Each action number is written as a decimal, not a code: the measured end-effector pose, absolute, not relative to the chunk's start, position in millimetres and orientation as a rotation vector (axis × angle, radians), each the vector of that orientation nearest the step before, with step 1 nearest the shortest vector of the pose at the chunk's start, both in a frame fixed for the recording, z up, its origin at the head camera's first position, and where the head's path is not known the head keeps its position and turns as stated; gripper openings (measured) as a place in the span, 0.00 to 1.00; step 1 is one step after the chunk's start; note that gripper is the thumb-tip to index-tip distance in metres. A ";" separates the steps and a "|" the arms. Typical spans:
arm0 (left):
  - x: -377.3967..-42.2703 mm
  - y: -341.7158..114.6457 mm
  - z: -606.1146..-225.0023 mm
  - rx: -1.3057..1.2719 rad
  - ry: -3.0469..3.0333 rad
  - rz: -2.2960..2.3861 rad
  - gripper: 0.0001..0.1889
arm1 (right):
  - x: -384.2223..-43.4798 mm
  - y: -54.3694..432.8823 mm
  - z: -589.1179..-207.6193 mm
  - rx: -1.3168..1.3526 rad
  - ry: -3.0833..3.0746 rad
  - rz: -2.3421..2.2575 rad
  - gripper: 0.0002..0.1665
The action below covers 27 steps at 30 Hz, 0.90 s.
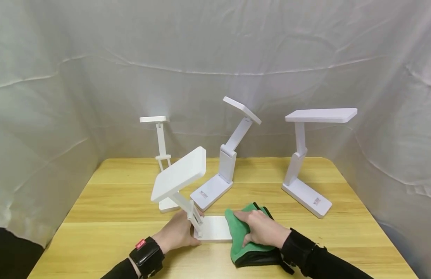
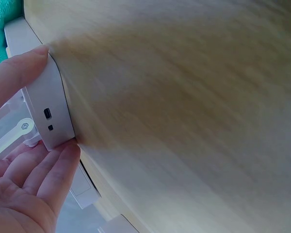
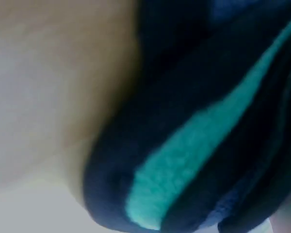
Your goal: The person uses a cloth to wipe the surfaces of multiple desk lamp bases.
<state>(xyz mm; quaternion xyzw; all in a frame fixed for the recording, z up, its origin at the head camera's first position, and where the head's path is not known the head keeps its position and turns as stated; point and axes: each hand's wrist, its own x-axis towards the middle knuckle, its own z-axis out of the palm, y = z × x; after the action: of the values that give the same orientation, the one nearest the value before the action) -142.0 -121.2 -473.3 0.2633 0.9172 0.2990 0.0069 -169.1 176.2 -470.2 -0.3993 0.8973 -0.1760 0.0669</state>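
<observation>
A white folding desk lamp [image 1: 178, 174] stands at the front of the table, its base [image 1: 215, 228] lying crosswise. My left hand [image 1: 178, 230] grips the base's left end, thumb on one long side and fingers on the other. Two small ports show on that end [image 2: 47, 119] in the left wrist view. A green cloth with black edging [image 1: 238, 234] is bunched in my right hand [image 1: 262, 228], which holds it over the base's right end. In the right wrist view the cloth's folds [image 3: 179, 165] hide most of that hand.
Three more white desk lamps stand behind: one at the back left [image 1: 161, 139], one in the middle [image 1: 227, 164], one at the right [image 1: 293, 170]. The left one is partly hidden by the front lamp's head. Pale fabric [image 1: 215, 46] hangs around the wooden table [image 1: 107, 217].
</observation>
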 end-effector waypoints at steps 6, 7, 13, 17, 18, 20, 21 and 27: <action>-143.2 -122.7 -472.0 0.822 2.852 0.920 0.38 | -175.7 179.6 -471.7 -1.272 2.816 -0.498 0.26; -143.2 -122.8 -471.6 0.815 2.844 0.928 0.38 | -176.1 179.9 -472.0 -1.266 2.809 -0.498 0.26; -143.2 -123.6 -471.3 0.804 2.837 0.944 0.37 | -172.2 179.2 -470.3 -1.198 2.696 -0.540 0.44; -143.5 -124.0 -472.0 0.822 2.834 0.946 0.37 | -174.6 176.9 -468.2 -1.219 2.709 -0.570 0.38; -143.6 -124.0 -472.0 0.825 2.832 0.944 0.37 | -176.5 177.1 -467.3 -1.216 2.706 -0.577 0.35; -143.9 -123.8 -471.9 0.828 2.822 0.942 0.37 | -181.2 178.3 -465.1 -1.169 2.656 -0.627 0.30; -144.2 -123.6 -471.7 0.825 2.817 0.943 0.37 | -183.7 179.1 -463.6 -1.135 2.617 -0.653 0.29; -145.3 -122.9 -471.3 0.827 2.781 0.954 0.37 | -187.2 171.8 -458.8 -1.016 2.440 -0.762 0.23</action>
<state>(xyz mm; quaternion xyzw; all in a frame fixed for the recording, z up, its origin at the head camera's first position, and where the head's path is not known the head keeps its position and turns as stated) -145.3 -122.9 -471.3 0.2704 0.9097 0.3120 0.0439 -187.2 171.8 -458.8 -0.3625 0.8701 -0.2717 0.1942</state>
